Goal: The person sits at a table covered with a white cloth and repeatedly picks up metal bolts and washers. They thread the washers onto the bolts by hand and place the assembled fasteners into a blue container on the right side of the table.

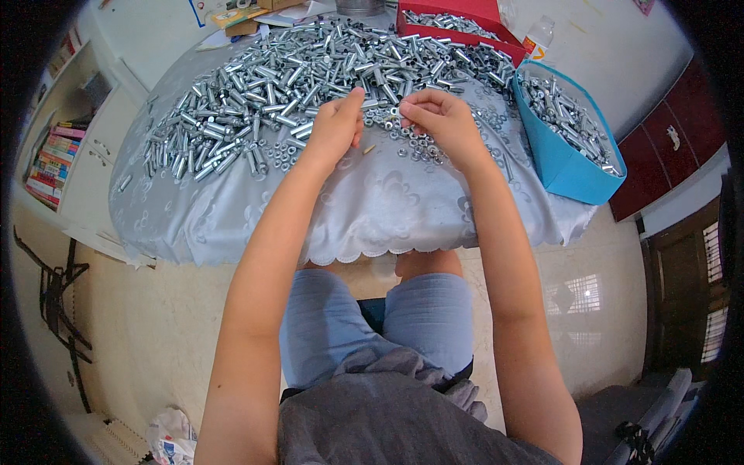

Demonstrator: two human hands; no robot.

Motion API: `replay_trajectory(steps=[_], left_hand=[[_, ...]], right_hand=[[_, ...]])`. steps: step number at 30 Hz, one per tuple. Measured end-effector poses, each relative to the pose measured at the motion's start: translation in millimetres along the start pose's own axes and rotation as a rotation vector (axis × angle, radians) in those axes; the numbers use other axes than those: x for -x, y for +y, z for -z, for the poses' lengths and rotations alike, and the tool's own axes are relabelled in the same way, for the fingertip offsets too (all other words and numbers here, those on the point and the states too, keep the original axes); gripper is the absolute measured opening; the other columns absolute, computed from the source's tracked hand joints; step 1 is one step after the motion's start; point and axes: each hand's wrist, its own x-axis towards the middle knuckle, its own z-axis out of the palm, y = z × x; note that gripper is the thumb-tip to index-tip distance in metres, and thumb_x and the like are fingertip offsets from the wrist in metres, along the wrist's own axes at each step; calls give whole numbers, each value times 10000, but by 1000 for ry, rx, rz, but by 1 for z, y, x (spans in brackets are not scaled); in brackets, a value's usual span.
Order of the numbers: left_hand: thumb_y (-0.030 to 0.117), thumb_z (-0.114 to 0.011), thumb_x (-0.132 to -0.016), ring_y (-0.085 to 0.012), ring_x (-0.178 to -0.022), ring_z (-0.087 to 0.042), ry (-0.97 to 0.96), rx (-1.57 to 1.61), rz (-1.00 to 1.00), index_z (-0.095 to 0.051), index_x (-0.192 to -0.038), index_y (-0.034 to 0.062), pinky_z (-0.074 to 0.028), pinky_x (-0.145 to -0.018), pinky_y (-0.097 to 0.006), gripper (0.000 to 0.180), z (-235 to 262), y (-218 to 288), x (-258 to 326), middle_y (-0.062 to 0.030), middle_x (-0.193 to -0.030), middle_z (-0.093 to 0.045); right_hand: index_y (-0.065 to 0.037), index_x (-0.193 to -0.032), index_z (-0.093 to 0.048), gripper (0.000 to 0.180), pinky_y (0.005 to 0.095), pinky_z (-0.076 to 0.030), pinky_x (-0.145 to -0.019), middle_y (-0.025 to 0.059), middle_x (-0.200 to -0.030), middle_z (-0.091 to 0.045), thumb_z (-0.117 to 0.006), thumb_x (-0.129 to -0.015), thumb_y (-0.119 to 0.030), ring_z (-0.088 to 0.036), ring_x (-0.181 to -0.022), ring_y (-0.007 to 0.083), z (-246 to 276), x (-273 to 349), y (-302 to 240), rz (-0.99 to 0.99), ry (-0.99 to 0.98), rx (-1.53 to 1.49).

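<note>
A large heap of shiny metal bolts (287, 70) covers the far half of a table under a silvery white cloth (372, 209). Small loose nuts (418, 143) lie scattered at the near edge of the heap. My left hand (335, 124) rests at that edge, fingers curled, thumb raised, a small part apparently pinched beneath. My right hand (438, 116) pinches a small metal nut (394, 112) between thumb and forefinger, close to my left thumb. The two hands nearly touch above the nuts.
A blue box (562, 159) holding bolts stands at the table's right edge. A red box (457, 27) with more metal parts sits at the back, a plastic bottle (539, 35) beside it. Shelves with books (50, 159) stand left; dark red cabinets (670, 139) right.
</note>
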Motion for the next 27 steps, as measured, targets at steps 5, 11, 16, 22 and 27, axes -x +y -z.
replay_trajectory(steps=[5, 11, 16, 22, 27], left_hand=[[445, -475, -835, -85, -417, -359, 6, -9, 10, -376, -572, 120, -298, -421, -235, 430, 0, -2, -2, 30, -491, -338], [442, -478, -834, -89, -420, -367, 2, -39, 8, -385, -571, 118, -299, -425, -234, 427, 1, -4, -3, 30, -491, -341], [443, -482, -833, -87, -421, -369, 7, -33, 11, -394, -591, 112, -301, -423, -232, 419, 1, -3, -2, 30, -494, -345], [436, -486, -833, -81, -424, -375, 12, -25, 23, -416, -630, 106, -312, -421, -226, 394, 3, -4, -3, 31, -507, -360], [423, -489, -836, -79, -424, -376, 12, -47, 22, -429, -645, 99, -315, -420, -226, 380, 2, -2, -2, 30, -511, -366]], right_hand=[[11, -952, -578, 192, 195, -471, -629, 48, -819, -606, -587, -801, -108, -587, -719, 104, 3, -1, -2, -158, 56, -224], [32, -1029, -563, 239, 197, -501, -679, 72, -847, -607, -557, -813, -68, -594, -764, 112, 5, -1, 0, -187, 22, -303], [41, -986, -579, 208, 228, -511, -725, 104, -871, -610, -564, -797, -44, -605, -790, 152, 5, -3, 3, -205, 8, -359], [46, -986, -577, 205, 239, -512, -752, 113, -886, -606, -551, -801, -38, -603, -809, 163, 6, -5, 3, -252, -9, -388], [52, -979, -574, 204, 244, -509, -753, 111, -888, -606, -553, -805, -52, -600, -811, 162, 8, -5, 5, -248, -11, -399]])
